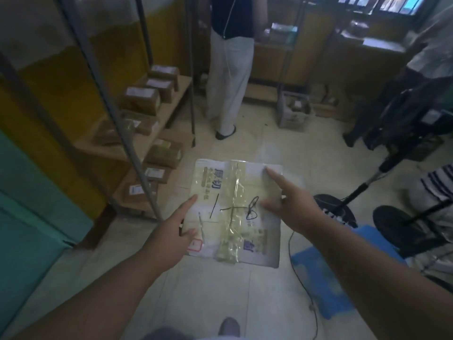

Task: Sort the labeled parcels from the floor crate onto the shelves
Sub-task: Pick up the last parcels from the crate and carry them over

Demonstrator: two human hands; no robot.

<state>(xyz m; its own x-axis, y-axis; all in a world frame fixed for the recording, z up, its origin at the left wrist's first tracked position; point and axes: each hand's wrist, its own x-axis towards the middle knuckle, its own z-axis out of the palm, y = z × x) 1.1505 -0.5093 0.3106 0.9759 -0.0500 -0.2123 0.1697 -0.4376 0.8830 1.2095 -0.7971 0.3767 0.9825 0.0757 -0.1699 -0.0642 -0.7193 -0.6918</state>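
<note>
Holding a flat taped parcel (235,212) above the floor, left hand (171,231) grips its edge; right hand (291,204) rests on top, forefinger extended. Shelves (147,133) alongside already carry cardboard boxes (142,100); this parcel remains unshelved.

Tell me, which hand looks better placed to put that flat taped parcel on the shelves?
Probably the left hand: it holds the flat white taped parcel at its edge, and the wooden shelves of brown boxes stand on that side. The right hand only lies on top, index finger extended.
</note>
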